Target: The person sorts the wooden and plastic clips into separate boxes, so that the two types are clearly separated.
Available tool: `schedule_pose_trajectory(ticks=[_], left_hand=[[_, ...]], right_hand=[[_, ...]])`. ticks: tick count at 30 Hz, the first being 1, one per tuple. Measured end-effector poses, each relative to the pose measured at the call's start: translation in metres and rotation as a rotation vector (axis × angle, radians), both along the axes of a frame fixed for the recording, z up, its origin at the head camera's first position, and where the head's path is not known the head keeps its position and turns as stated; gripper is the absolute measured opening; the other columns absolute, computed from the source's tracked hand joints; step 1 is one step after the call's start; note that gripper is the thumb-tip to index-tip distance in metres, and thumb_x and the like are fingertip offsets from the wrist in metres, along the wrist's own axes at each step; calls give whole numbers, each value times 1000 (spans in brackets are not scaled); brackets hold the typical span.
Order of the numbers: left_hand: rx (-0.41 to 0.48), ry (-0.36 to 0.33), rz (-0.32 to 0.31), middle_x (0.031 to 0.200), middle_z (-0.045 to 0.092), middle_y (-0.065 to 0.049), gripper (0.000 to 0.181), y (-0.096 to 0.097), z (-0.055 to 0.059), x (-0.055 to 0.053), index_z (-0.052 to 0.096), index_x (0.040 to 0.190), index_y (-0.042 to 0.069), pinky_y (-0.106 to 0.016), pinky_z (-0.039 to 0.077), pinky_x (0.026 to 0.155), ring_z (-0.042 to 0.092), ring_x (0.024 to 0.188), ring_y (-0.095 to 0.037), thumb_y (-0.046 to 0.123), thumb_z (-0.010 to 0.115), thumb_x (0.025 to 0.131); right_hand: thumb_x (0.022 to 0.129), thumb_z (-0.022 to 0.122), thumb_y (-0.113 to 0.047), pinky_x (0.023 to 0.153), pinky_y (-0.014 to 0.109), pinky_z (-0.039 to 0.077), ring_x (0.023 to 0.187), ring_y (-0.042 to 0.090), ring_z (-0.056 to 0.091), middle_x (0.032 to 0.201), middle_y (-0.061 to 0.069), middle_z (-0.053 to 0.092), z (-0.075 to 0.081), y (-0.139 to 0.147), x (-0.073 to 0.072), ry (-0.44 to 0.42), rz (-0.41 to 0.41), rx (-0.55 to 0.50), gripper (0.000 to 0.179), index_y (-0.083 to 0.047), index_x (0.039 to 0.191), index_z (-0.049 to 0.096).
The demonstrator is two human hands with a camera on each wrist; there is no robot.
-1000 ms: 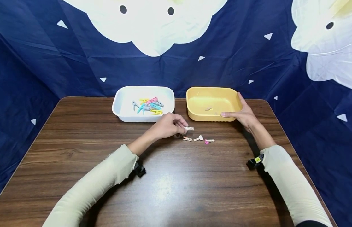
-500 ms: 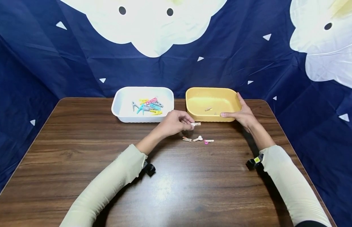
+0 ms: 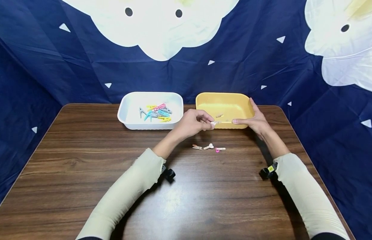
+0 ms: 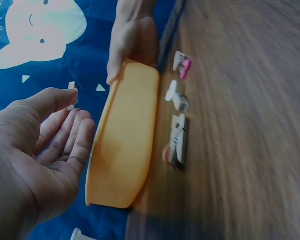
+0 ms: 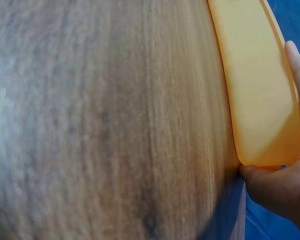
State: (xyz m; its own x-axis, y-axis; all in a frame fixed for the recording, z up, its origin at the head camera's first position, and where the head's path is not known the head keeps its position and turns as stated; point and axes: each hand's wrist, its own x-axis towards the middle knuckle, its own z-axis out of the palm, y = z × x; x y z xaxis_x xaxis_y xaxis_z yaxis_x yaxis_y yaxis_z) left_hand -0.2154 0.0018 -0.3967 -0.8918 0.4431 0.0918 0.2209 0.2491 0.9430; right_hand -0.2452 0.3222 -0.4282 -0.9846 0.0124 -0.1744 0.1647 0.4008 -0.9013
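Note:
My left hand (image 3: 193, 122) pinches a small wooden clothespin (image 3: 215, 123) with a white end between thumb and fingertips, over the front rim of the yellow tray (image 3: 228, 126). At the tray's right end, my right hand (image 3: 257, 122) grips the corner, thumb along the front rim and a finger up the side. A small wooden clothespin (image 3: 219, 115) lies inside this tray. On the table in front of it are a clothespin with an orange piece (image 3: 197, 147), one with a white heart (image 3: 208, 146) and one with a pink piece (image 3: 221, 149).
A white tray (image 3: 123, 115) stands to the left of the yellow one, with several plastic clothespins (image 3: 159, 112) in pink, blue, yellow and grey in it. Both trays sit along the back of the wooden table (image 3: 204, 193), before a dark blue cloth (image 3: 84, 70).
My left hand has carried the clothespin from above the table, rightward and away from me, to the yellow tray's front rim. My right hand stays on the tray.

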Motion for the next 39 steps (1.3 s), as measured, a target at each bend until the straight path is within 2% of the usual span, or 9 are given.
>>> schedule_pose_trajectory(ticks=[7,14,20,24,30,33,37,39], left_hand=[[-13,45,40,93,82,-4,15,12,9,-4,87,105,9,-20,53,73,69,81,-8,12,91,91],[40,14,53,92,80,-4,14,25,13,-12,87,106,6,-19,57,72,70,80,-9,8,90,93],[41,4,67,91,79,-3,14,37,15,-19,86,107,5,-19,57,73,69,80,-7,9,90,94],[42,-1,89,90,79,-3,14,43,16,-25,86,107,4,-19,57,71,68,79,-7,9,90,95],[63,-45,99,90,77,-3,16,50,12,-34,85,110,2,-18,57,68,70,78,-11,8,89,96],[67,-67,107,91,77,-2,17,53,10,-37,85,112,2,-23,60,71,70,78,-13,8,89,97],[96,-97,109,90,75,-1,18,57,9,-40,83,113,0,-39,68,85,72,81,-15,6,88,97],[109,-109,114,89,74,0,18,60,9,-42,83,113,-1,-39,68,87,71,81,-14,5,88,97]], right_hand=[[87,99,-17,144,45,23,173,31,28,193,6,4,0,-1,-2,0,-4,-27,146,-34,182,-11],[88,99,-21,144,46,23,173,32,29,192,7,5,1,-1,-2,-4,1,-12,146,-34,182,-12],[89,99,-26,144,47,21,175,32,23,192,6,2,1,0,0,-1,4,30,145,-33,182,-12],[89,99,-25,145,46,20,176,31,22,192,4,1,1,0,-1,0,6,22,145,-33,182,-12],[88,100,-24,145,45,20,176,29,21,192,3,1,-2,-1,-2,-2,7,6,145,-34,182,-10],[88,100,-23,145,44,20,176,29,21,192,2,2,-3,-1,-2,-4,5,-3,145,-35,182,-10],[88,100,-23,145,44,20,176,29,21,192,3,2,-3,0,-3,-8,0,-1,146,-35,182,-11],[88,100,-23,145,45,19,176,30,20,193,3,1,-2,0,-3,-8,0,7,146,-35,182,-11]])
